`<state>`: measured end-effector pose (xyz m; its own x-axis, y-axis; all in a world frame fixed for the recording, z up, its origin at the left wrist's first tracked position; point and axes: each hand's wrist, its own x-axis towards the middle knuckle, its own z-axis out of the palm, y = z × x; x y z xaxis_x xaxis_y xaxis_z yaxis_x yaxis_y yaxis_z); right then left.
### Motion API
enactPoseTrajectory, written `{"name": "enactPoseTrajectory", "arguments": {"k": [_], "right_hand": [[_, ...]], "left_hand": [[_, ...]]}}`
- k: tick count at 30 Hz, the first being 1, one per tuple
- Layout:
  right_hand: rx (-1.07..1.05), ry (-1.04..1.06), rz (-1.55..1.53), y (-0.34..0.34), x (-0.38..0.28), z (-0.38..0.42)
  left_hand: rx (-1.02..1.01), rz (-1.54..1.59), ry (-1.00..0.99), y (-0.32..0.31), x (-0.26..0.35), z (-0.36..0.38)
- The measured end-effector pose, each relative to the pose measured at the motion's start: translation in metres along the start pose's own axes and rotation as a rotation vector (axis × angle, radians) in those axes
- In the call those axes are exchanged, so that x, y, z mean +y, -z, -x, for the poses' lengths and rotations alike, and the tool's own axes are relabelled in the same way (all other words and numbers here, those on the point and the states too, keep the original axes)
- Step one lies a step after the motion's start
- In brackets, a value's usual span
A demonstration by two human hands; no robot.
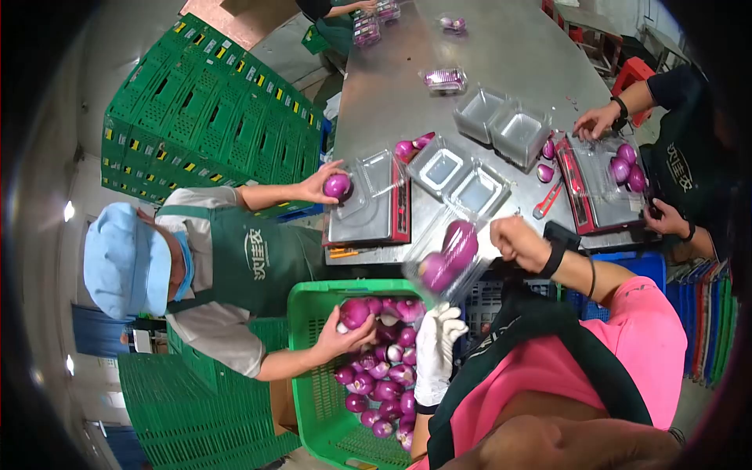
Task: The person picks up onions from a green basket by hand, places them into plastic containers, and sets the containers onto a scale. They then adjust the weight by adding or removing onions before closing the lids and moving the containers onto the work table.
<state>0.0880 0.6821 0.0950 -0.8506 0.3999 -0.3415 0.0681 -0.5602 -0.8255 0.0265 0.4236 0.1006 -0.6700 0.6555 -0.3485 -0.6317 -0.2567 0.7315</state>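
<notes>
A clear plastic clamshell with red onions (450, 257) in it is tilted and smeared by motion at the table's near edge. My left hand (440, 345), in a white glove, has its fingers curled at the clamshell's lower edge and seems to grip it. Bare and wearing a dark wristband, my right hand (520, 244) is closed beside the clamshell's upper right side; whatever it may hold is hidden. Below the clamshell, to the left of my glove, a green crate (301, 392) contains many loose red onions (384, 389).
Open clamshells (458, 178) and stacked empty ones (501, 125) lie on the metal table (540, 47). A co-worker at left holds onions over a scale (364, 223); another works at a second scale (576, 188). An orange-handled knife (548, 201) lies between. Green crates (196, 110) stand stacked at left.
</notes>
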Motion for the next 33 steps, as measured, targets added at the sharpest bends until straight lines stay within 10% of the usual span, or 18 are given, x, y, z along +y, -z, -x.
{"name": "enactPoseTrajectory", "arguments": {"k": [13, 23, 33], "right_hand": [[0.588, 0.807, 0.286, 0.161, -0.188, -0.416], [0.49, 0.276, -0.196, 0.196, -0.081, -0.463], [0.483, 0.23, -0.398, 0.135, -0.009, -0.522]], "left_hand": [[0.083, -0.115, 0.198, 0.01, -0.015, -0.09], [0.148, -0.021, 0.274, -0.015, -0.012, -0.14], [0.153, -0.066, 0.226, -0.025, -0.004, -0.163]]}}
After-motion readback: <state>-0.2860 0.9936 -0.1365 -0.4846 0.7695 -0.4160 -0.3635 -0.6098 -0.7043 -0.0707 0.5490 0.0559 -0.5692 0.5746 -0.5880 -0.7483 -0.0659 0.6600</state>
